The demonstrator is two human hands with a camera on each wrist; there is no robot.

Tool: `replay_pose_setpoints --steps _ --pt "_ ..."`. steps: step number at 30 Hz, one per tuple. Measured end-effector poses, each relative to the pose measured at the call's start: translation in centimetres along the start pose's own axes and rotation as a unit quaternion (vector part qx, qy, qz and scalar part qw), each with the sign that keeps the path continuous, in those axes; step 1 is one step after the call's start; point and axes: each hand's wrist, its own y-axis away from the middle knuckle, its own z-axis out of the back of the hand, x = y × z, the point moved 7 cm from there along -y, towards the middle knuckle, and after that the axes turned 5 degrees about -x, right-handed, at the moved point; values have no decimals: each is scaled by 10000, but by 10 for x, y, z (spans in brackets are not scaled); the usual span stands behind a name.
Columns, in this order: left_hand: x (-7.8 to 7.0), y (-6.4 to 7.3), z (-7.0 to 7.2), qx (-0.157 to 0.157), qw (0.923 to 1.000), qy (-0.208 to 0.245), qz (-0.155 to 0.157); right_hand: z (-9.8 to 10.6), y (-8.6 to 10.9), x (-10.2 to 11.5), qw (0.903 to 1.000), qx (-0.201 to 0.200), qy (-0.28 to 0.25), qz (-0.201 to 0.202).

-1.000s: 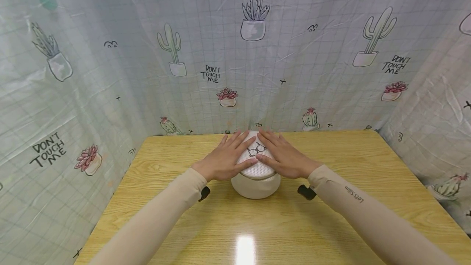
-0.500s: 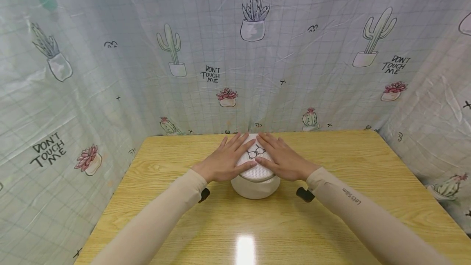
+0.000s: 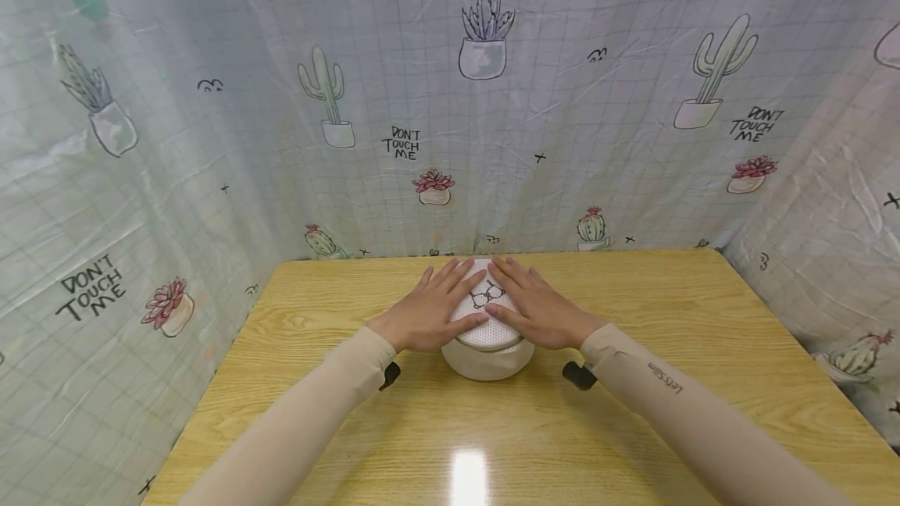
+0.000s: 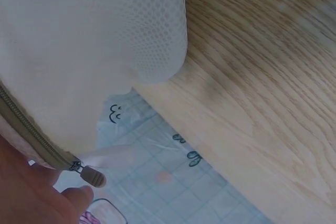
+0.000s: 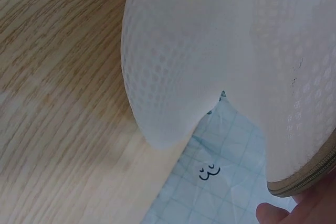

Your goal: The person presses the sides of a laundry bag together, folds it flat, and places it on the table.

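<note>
A round white mesh laundry bag (image 3: pixel 487 363) stands on the wooden table, its top panel (image 3: pixel 488 332) bearing a dark line print. From the left, my left hand (image 3: pixel 430 311) lies on that panel with fingers stretched out. My right hand (image 3: pixel 540 308) presses from the other side in the same way, thumbs close together near the middle. Below the hands the mesh wall sags and folds inward, as both wrist views show. A brown zipper (image 4: pixel 34 129) runs round the top edge, and its puller (image 4: pixel 93 177) hangs beside the left fingers.
The wooden table (image 3: pixel 337 428) ends at a curtain (image 3: pixel 541 115) printed with cacti, which also closes off both sides. Dark wrist-worn devices (image 3: pixel 580 375) sit under the forearms. Light glares off the table's front.
Both hands and the bag's top panel have sunk slightly, moving down in the head view, and the bag has become flatter. The right forearm has shifted a little to the left.
</note>
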Motion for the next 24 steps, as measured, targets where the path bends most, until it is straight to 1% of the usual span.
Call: replay_pose_setpoints --steps 4,10,18,24 --pt "2 1 -3 73 10000 -22 12 -2 0 0 10000 21 -2 -6" --pt "4 2 -6 101 9999 -20 48 -3 -1 0 10000 42 -22 -28" --pt "5 1 -10 61 10000 -18 41 -6 0 -1 10000 34 -36 -10" --pt "7 1 -14 68 9999 -98 35 -9 1 -3 10000 40 -34 -10"
